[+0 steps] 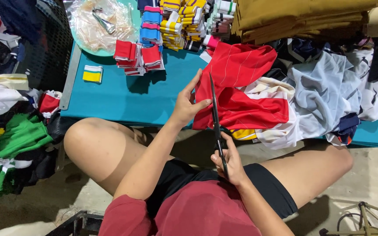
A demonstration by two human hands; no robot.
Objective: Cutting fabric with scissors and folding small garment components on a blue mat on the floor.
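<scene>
red cloth [241,107] pinched in left fingers [197,104], scissors [215,118] alongside

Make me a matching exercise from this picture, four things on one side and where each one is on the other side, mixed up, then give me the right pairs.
Things
1. scissors
2. red cloth
3. yellow and white band
4. folded mustard cloth

Places
A. stacked at the far right of the table
B. lying alone on the teal table top, left side
C. in the right hand
D. pinched at its edge by the left hand

Pairs: 1-C, 2-D, 3-B, 4-A
</scene>
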